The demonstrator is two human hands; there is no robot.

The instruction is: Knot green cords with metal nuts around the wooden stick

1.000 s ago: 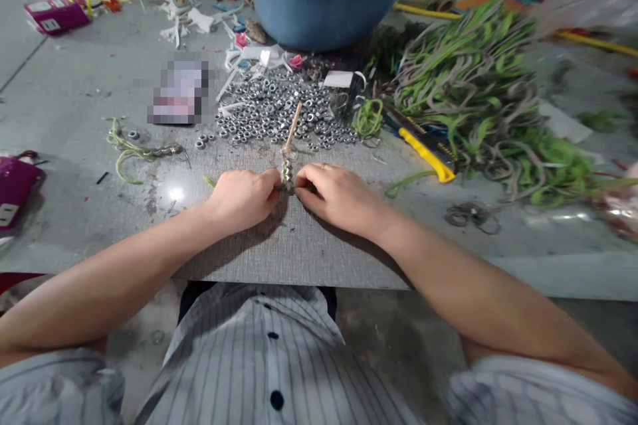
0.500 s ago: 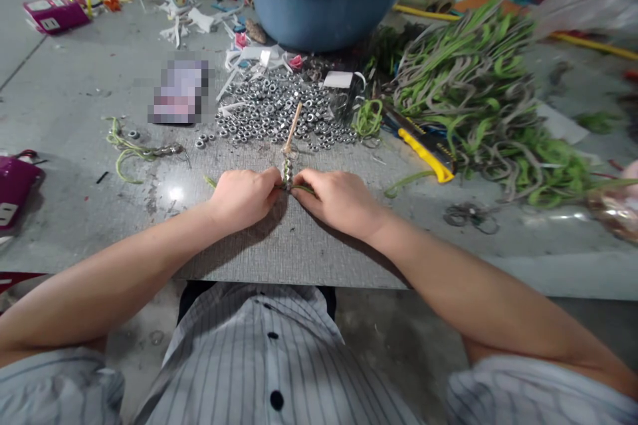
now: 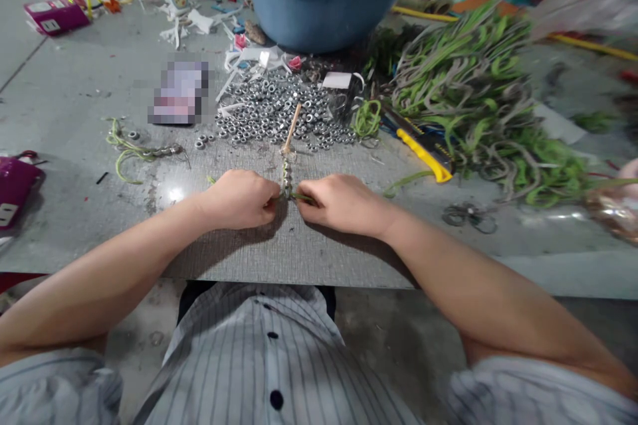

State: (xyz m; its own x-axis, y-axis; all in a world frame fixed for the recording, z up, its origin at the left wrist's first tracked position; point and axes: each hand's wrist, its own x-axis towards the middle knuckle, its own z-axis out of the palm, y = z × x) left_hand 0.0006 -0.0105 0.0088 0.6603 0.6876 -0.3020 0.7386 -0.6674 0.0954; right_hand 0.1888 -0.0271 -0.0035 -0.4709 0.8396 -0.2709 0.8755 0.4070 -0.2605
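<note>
A short braid of cord with metal nuts (image 3: 287,176) lies on the table before me, its far end at a thin wooden stick (image 3: 293,127). On its left side my left hand (image 3: 244,199) is closed, pinching a green cord; a bit of green shows beyond the knuckles. My right hand (image 3: 331,202) is closed on another green cord (image 3: 306,198) that runs from the braid's near end. Both sets of fingertips are partly hidden. Just past the stick spreads a pile of loose metal nuts (image 3: 272,106).
A blue basin (image 3: 323,10) stands behind the nuts. To the right are a heap of green and grey cords (image 3: 463,86) and a yellow-handled cutter (image 3: 423,156). A blurred phone-like object (image 3: 179,93) and a finished-looking cord piece (image 3: 144,149) lie left.
My hands have moved slightly apart, away from the braid and a little nearer to me. More of the braid's near end now shows between them.
</note>
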